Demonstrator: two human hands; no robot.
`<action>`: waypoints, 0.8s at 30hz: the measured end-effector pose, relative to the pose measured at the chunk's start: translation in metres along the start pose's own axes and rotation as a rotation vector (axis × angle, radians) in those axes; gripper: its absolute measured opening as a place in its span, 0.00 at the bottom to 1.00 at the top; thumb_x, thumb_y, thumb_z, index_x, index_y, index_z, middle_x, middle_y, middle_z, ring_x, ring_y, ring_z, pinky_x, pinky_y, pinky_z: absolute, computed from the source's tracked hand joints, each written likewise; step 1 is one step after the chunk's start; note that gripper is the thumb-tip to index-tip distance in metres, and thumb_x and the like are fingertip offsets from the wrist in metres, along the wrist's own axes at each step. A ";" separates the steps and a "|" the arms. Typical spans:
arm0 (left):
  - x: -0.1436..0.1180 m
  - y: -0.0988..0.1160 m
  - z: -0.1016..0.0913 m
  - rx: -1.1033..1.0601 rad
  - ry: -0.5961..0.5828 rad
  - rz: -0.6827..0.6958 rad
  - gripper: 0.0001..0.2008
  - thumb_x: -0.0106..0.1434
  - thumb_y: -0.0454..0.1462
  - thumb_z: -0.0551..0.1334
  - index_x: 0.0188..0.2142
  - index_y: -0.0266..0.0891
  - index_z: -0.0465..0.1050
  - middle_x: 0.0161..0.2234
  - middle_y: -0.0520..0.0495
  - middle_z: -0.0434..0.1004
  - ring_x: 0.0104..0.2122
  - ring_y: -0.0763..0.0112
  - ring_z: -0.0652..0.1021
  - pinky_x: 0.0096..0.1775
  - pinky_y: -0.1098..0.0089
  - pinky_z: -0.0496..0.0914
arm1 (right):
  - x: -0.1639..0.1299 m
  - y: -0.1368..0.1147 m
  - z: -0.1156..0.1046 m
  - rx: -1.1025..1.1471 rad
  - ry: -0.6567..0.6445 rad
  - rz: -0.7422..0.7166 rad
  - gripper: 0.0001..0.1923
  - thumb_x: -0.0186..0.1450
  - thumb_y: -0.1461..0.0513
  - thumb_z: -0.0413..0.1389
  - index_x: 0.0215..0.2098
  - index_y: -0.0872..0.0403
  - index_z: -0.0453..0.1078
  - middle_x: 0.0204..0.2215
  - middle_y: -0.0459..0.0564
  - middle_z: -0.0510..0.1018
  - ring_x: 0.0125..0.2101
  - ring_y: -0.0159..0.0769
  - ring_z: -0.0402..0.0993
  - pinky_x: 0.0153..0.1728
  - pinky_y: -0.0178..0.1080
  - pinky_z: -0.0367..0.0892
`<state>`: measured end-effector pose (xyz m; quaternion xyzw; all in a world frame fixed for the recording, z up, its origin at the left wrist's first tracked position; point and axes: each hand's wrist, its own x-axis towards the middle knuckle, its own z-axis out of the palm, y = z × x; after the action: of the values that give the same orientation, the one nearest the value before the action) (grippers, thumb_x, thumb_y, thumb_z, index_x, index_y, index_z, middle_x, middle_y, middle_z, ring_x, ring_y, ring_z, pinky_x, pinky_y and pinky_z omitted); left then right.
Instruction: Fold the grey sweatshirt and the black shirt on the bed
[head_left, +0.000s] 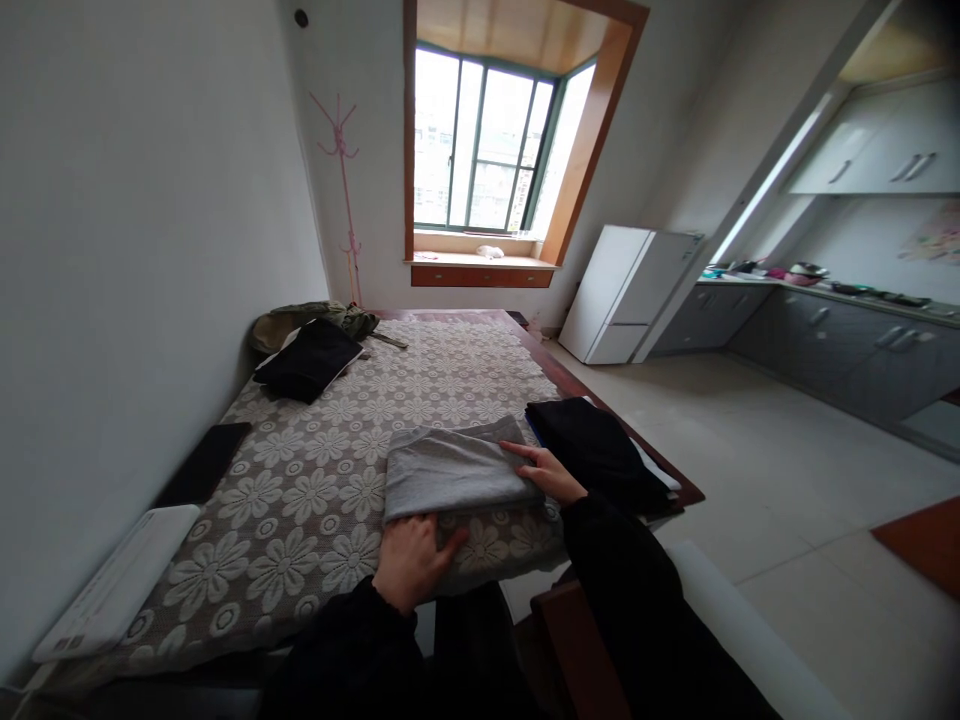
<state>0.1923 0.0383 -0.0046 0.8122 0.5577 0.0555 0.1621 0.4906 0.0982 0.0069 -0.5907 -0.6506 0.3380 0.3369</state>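
A folded grey garment (454, 470) lies on the flower-patterned tablecloth (322, 500) in front of me. My left hand (412, 562) is at its near left edge, fingertips against the cloth and thumb held apart. Whether those fingertips reach under the fabric I cannot tell. On the garment's right part rests my right hand (546, 472), index finger stretched across the top and the other fingers slightly bent. Just right of that hand, partly on white cloth, is a stack of folded black clothes (600, 450).
Folded black cloth (311, 360) lies beside an olive bag-like item (337, 318) at the table's far left. A dark flat object (204, 465) and a white flat box (116, 580) line the wall side. Beyond stand a pink coat rack (345, 190) and a white fridge (630, 290).
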 end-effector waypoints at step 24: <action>-0.002 0.008 -0.003 0.069 -0.016 -0.014 0.35 0.68 0.62 0.47 0.45 0.35 0.78 0.40 0.33 0.84 0.46 0.47 0.81 0.49 0.56 0.70 | -0.005 0.017 -0.007 -0.102 -0.014 -0.070 0.32 0.59 0.60 0.57 0.63 0.53 0.71 0.65 0.53 0.70 0.67 0.58 0.60 0.69 0.55 0.48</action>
<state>0.1976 0.0347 0.0013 0.8137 0.5637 0.0287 0.1390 0.5057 0.0946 -0.0041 -0.5816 -0.6896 0.2966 0.3134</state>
